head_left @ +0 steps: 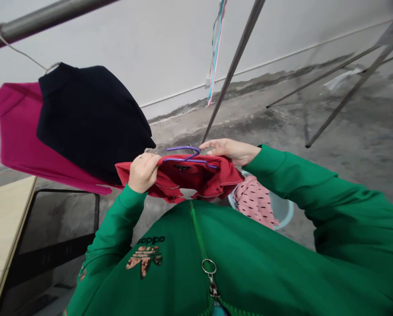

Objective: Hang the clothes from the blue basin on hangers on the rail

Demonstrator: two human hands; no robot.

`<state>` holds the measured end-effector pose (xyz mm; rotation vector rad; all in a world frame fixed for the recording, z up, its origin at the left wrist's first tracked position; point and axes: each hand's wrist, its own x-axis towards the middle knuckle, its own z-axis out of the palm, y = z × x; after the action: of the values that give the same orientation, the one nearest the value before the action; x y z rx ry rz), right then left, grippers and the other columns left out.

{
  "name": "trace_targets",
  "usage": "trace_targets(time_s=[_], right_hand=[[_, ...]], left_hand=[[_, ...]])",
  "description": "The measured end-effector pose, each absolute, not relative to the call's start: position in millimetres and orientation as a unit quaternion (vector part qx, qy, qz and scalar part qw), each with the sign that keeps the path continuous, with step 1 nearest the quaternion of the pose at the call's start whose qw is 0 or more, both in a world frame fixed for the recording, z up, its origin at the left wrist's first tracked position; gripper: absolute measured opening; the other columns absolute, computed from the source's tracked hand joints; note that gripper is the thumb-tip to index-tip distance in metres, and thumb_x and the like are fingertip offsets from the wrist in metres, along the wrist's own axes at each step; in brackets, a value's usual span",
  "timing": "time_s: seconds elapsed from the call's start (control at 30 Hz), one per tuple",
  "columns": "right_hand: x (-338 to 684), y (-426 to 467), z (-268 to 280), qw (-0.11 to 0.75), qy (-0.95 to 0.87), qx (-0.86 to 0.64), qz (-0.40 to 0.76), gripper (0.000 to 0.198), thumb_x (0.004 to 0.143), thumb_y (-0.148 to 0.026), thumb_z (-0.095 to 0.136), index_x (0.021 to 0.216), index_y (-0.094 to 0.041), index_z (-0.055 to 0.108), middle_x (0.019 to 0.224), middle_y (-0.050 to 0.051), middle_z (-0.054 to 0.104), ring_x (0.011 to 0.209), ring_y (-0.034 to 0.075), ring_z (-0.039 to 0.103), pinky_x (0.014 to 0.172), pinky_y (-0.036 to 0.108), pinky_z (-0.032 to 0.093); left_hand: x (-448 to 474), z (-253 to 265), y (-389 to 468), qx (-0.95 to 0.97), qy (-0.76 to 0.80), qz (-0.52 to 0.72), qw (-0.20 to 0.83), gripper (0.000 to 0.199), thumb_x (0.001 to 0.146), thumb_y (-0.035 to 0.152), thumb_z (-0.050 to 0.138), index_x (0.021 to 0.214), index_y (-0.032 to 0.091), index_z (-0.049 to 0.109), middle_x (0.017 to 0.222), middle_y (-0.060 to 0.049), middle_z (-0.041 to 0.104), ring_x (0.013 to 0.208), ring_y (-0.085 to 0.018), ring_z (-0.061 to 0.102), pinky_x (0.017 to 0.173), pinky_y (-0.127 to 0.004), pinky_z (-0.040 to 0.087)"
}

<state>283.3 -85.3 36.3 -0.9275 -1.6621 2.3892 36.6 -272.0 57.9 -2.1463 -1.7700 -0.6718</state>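
A red jacket hangs in front of my chest with a purple clothes hanger inside its neck opening. The hanger's hook sticks up above the collar. My left hand is closed on the jacket's shoulder at the left, its fingers wrapped over the cloth. My right hand is at the back of the collar on the other side, thumb and fingers close to the hook. Its lower fingers pass behind the red cloth and are partly hidden, and they appear to grip the jacket.
A navy top and a magenta top hang from a metal rail at the upper left. A light blue basin holds pink patterned cloth on the floor. Metal stand legs are at the right.
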Motion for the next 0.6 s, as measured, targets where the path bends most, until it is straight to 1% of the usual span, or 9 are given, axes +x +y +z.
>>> trace_targets(time_s=[0.07, 0.1, 0.2, 0.27, 0.3, 0.37, 0.47, 0.53, 0.6], right_hand=[[288.3, -81.0, 39.7, 0.04, -0.688, -0.307, 0.656, 0.026, 0.079, -0.023, 0.063, 0.104, -0.015, 0.057, 0.076, 0.003, 0.066, 0.062, 0.012, 0.06, 0.062, 0.027, 0.053], [290.3, -80.4, 44.5, 0.062, -0.752, -0.301, 0.583, 0.025, 0.081, -0.029, 0.062, 0.102, -0.016, 0.059, 0.079, 0.004, 0.067, 0.066, 0.014, 0.061, 0.065, 0.028, 0.052], [289.8, -89.1, 69.4, 0.173, -0.854, -0.22, 0.438, 0.036, 0.085, -0.042, 0.054, 0.11, -0.017, 0.06, 0.101, 0.008, 0.067, 0.09, 0.018, 0.061, 0.08, 0.032, 0.05], [282.0, -101.6, 86.4, 0.197, -0.882, -0.139, 0.405, 0.04, 0.086, -0.043, 0.053, 0.116, -0.019, 0.059, 0.108, 0.008, 0.066, 0.098, 0.019, 0.06, 0.086, 0.032, 0.048], [276.0, -108.1, 92.3, 0.189, -0.893, -0.111, 0.394, 0.037, 0.086, -0.042, 0.052, 0.113, -0.018, 0.061, 0.105, 0.008, 0.066, 0.096, 0.019, 0.06, 0.086, 0.032, 0.047], [262.0, -118.5, 97.0, 0.178, -0.903, -0.093, 0.379, 0.03, 0.088, -0.039, 0.049, 0.098, -0.016, 0.064, 0.094, 0.007, 0.067, 0.086, 0.017, 0.06, 0.081, 0.031, 0.046], [242.8, -123.4, 91.9, 0.199, -0.892, -0.119, 0.388, 0.034, 0.092, -0.037, 0.04, 0.083, -0.013, 0.062, 0.076, 0.005, 0.064, 0.067, 0.013, 0.055, 0.069, 0.026, 0.043], [234.3, -121.4, 87.6, 0.223, -0.886, -0.128, 0.386, 0.034, 0.092, -0.037, 0.041, 0.08, -0.012, 0.061, 0.071, 0.004, 0.062, 0.064, 0.012, 0.052, 0.066, 0.025, 0.041], [229.1, -118.1, 85.1, 0.237, -0.888, -0.126, 0.373, 0.033, 0.091, -0.036, 0.042, 0.078, -0.012, 0.061, 0.071, 0.004, 0.062, 0.065, 0.012, 0.052, 0.067, 0.026, 0.04]], left_hand=[[35.1, 58.0, -272.8, -0.728, -0.633, -0.228, 0.136, 0.024, 0.088, 0.016, 0.04, 0.093, 0.017, 0.063, 0.084, -0.011, 0.066, 0.082, -0.021, 0.06, 0.073, -0.034, 0.048], [34.4, 57.5, -272.6, -0.722, -0.639, -0.227, 0.138, 0.023, 0.088, 0.017, 0.041, 0.093, 0.017, 0.063, 0.083, -0.011, 0.066, 0.081, -0.021, 0.06, 0.073, -0.034, 0.047], [34.4, 54.8, -268.3, -0.72, -0.642, -0.225, 0.139, 0.024, 0.088, 0.017, 0.04, 0.093, 0.017, 0.064, 0.084, -0.011, 0.065, 0.082, -0.022, 0.059, 0.074, -0.035, 0.047], [36.6, 53.0, -262.8, -0.726, -0.636, -0.221, 0.139, 0.025, 0.088, 0.016, 0.039, 0.095, 0.016, 0.063, 0.086, -0.012, 0.064, 0.083, -0.022, 0.058, 0.075, -0.035, 0.046], [38.5, 52.4, -259.6, -0.728, -0.635, -0.216, 0.139, 0.026, 0.089, 0.016, 0.038, 0.095, 0.016, 0.063, 0.086, -0.012, 0.064, 0.083, -0.022, 0.058, 0.076, -0.035, 0.045], [43.6, 52.2, -253.9, -0.726, -0.641, -0.202, 0.144, 0.026, 0.088, 0.016, 0.039, 0.098, 0.016, 0.063, 0.088, -0.012, 0.064, 0.084, -0.023, 0.058, 0.077, -0.036, 0.044], [52.4, 52.9, -249.2, -0.676, -0.691, -0.191, 0.173, 0.03, 0.082, 0.015, 0.046, 0.109, 0.015, 0.059, 0.106, -0.016, 0.061, 0.101, -0.029, 0.055, 0.085, -0.043, 0.041], [56.5, 52.5, -249.5, -0.617, -0.739, -0.19, 0.191, 0.042, 0.076, 0.016, 0.052, 0.117, 0.013, 0.054, 0.117, -0.02, 0.056, 0.111, -0.036, 0.05, 0.089, -0.049, 0.038], [58.7, 50.8, -252.1, -0.576, -0.778, -0.171, 0.182, 0.047, 0.071, 0.017, 0.055, 0.118, 0.01, 0.051, 0.113, -0.022, 0.056, 0.107, -0.039, 0.052, 0.086, -0.05, 0.039]])
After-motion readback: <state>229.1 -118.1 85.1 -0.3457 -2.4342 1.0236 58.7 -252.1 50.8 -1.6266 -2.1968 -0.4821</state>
